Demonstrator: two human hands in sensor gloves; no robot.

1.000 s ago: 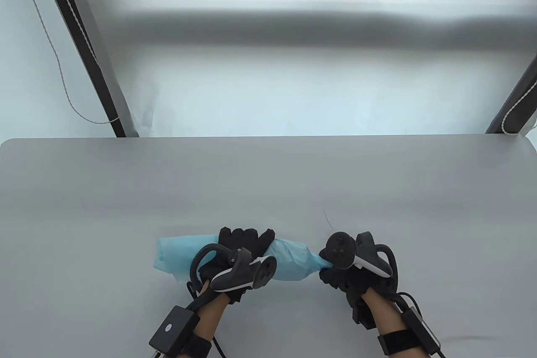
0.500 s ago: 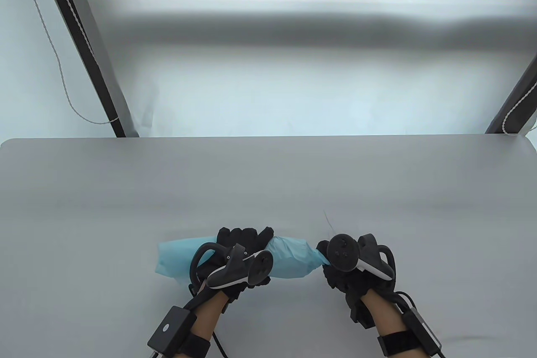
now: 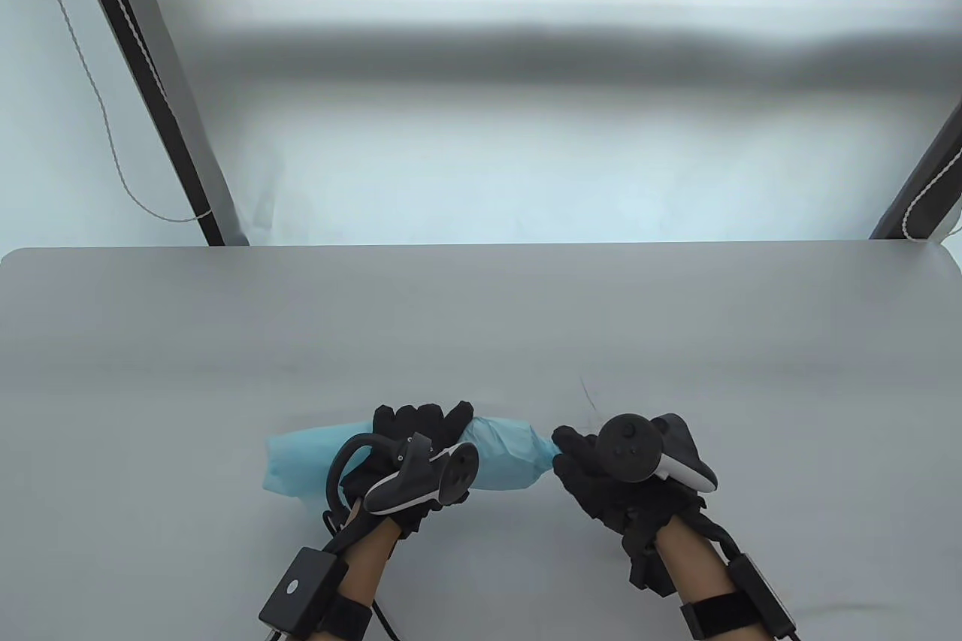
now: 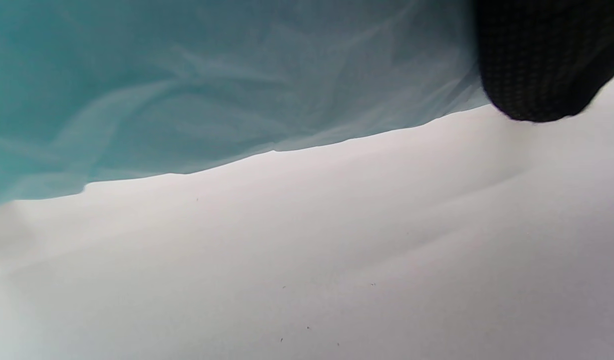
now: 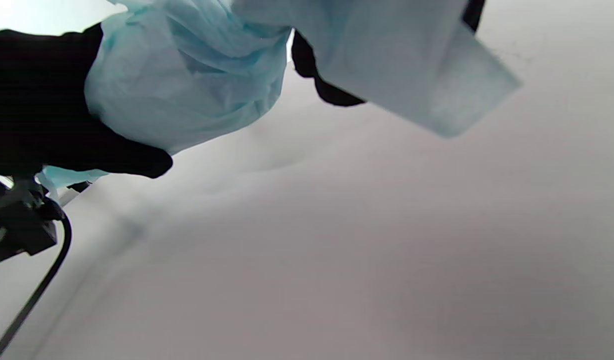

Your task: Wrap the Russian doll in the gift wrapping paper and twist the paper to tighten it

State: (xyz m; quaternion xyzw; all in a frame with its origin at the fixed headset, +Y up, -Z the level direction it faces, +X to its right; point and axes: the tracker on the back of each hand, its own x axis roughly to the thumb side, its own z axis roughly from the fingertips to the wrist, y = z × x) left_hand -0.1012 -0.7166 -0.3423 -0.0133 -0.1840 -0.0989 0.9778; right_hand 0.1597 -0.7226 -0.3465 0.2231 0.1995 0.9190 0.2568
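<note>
The doll is hidden inside a light-blue paper bundle (image 3: 503,457) that lies crosswise near the table's front edge. My left hand (image 3: 421,430) grips the bundle round its middle, fingers curled over the top. My right hand (image 3: 582,457) is at the twisted right tip. In the right wrist view the paper's loose end (image 5: 411,65) flares out with dark fingers (image 5: 326,95) behind it, and the rounded bulge (image 5: 187,85) sits in the left glove (image 5: 37,110). The left wrist view shows crumpled paper (image 4: 212,90) and one fingertip (image 4: 536,60).
The grey table (image 3: 481,325) stretches back to its far edge. Black poles slant at the back left (image 3: 150,92) and back right (image 3: 924,182), with a white cord (image 3: 98,100) hanging at the left. A thin dark mark (image 3: 586,393) lies just beyond my right hand.
The bundle and my left hand have shifted a little left. My right hand has rolled over at the twisted end, its tracker swinging right and its fingers now reaching toward the tip.
</note>
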